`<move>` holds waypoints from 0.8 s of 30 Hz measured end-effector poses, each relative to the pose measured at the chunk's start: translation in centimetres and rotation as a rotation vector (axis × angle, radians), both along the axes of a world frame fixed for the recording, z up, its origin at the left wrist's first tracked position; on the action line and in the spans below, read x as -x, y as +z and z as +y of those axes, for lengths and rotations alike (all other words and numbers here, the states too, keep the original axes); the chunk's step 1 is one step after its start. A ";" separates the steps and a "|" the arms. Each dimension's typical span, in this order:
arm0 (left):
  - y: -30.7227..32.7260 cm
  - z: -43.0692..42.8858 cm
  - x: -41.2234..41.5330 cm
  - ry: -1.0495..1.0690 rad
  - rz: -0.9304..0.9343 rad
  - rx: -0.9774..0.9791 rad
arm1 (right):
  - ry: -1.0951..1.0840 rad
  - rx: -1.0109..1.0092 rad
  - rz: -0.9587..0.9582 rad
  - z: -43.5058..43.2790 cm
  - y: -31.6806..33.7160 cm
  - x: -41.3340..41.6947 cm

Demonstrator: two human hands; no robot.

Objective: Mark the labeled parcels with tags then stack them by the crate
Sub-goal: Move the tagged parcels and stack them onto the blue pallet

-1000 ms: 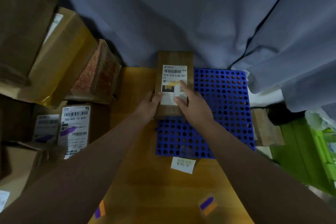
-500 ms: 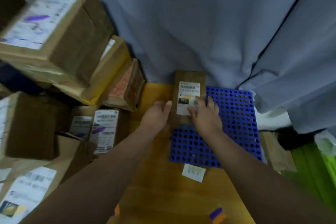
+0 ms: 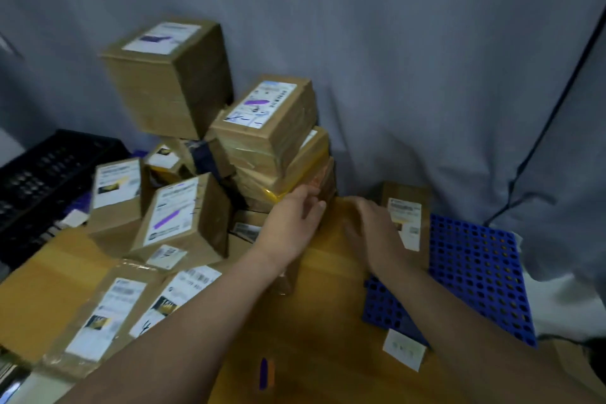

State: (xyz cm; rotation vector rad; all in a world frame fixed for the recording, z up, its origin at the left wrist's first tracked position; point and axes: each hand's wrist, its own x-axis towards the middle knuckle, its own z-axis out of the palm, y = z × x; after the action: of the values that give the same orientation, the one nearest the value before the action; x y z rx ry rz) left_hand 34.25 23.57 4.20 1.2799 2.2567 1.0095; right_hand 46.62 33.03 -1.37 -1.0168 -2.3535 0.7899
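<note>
A small brown parcel (image 3: 408,207) with a white label lies on the blue perforated mat (image 3: 475,266) at the right. My right hand (image 3: 377,234) lies beside its left edge with fingers spread, touching or just off it; blur hides which. My left hand (image 3: 292,223) reaches with straight fingers towards the pile of parcels, close to a yellow-taped box (image 3: 305,174). Several piled parcels carry purple tags, such as one (image 3: 262,108) on top and one (image 3: 173,216) lower down. A purple and orange tag strip (image 3: 267,372) lies on the wooden table (image 3: 328,321).
A black crate (image 3: 42,180) stands at the far left behind the pile. A white sticker sheet (image 3: 405,349) lies at the mat's near corner. Grey curtain (image 3: 393,59) hangs behind everything, with a dark cable down its right side. More labelled parcels (image 3: 108,315) lie at the lower left.
The view has swung left and up, showing the pile and the crate. My left hand has left the small parcel and moved towards the pile. My right hand has slid to the parcel's left edge.
</note>
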 end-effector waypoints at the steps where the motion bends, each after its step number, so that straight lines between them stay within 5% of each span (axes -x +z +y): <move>1: 0.7 -0.8 0.2 -0.003 0.008 -0.023 | 0.022 0.001 0.015 -0.8 0.4 0.6; 18: 6.9 -13.0 17.7 0.084 0.073 -0.145 | -0.032 -0.194 0.182 -12.4 7.6 14.8; 24: 3.7 -16.9 27.5 0.213 0.231 0.005 | -0.005 -0.119 0.166 -17.1 7.7 20.8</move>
State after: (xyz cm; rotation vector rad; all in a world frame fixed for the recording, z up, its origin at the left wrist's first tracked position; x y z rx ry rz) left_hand 6.72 6.62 7.88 1.2289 2.6145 0.9679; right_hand 25.78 15.94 6.34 -0.8731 -2.2263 0.6958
